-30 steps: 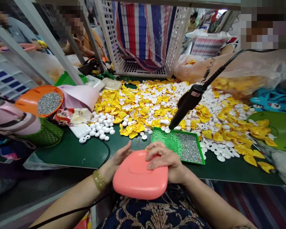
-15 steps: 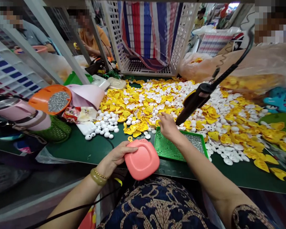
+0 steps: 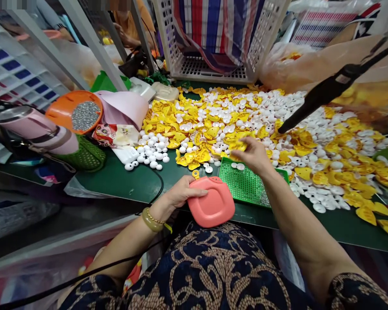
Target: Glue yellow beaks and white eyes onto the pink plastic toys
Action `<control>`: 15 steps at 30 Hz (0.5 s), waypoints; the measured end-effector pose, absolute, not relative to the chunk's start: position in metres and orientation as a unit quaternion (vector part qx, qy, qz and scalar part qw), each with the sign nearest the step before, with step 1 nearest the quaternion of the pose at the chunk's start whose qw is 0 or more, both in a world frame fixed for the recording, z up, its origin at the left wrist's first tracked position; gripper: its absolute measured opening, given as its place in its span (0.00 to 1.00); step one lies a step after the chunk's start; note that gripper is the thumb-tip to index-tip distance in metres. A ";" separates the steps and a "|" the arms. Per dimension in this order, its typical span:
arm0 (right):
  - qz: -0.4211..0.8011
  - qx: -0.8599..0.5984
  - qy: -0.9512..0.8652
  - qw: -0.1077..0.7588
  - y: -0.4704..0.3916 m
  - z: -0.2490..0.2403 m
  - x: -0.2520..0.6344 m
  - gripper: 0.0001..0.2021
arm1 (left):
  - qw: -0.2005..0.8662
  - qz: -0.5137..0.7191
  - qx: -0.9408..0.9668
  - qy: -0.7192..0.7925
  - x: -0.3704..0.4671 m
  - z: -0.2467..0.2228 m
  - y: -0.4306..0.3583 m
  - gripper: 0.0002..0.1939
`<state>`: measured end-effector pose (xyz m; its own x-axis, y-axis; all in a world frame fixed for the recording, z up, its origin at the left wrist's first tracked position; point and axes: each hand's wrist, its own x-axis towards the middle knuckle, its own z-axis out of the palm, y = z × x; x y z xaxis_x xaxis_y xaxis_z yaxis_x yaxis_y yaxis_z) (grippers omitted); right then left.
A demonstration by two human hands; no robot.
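My left hand point(image 3: 180, 192) grips a coral rounded-square plastic case point(image 3: 211, 206) at its upper left, thumb on top. A small yellow ring point(image 3: 195, 174) sticks up at the case's top edge. My right hand point(image 3: 256, 156) pinches a yellow plastic piece point(image 3: 238, 145) above a green perforated tray point(image 3: 237, 183). Two white eye-like pieces point(image 3: 238, 166) show just below those fingers, at the tray's far side. Small metal screws point(image 3: 265, 199) lie at the tray's right end, partly behind my right forearm.
Yellow shells and white domes heap across the green table point(image 3: 116, 183). A black electric screwdriver point(image 3: 317, 101) hangs at the right. To the left stand an orange bowl point(image 3: 56, 113) of metal bits and a pink tumbler point(image 3: 35, 125). A white crate point(image 3: 168, 43) stands behind; a co-worker's arm shows beyond.
My right hand has lifted from the heap with a yellow piece between its fingers. The hanging screwdriver now stands farther right. The view has shifted; my left hand keeps the coral case.
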<state>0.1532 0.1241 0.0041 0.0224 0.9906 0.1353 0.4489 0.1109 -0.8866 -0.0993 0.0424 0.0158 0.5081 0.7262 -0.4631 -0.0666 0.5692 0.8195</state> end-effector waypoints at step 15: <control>0.213 -0.572 -0.532 0.586 0.065 -0.024 0.176 0.15 | 0.772 0.226 0.454 0.382 -0.049 0.012 0.054 0.18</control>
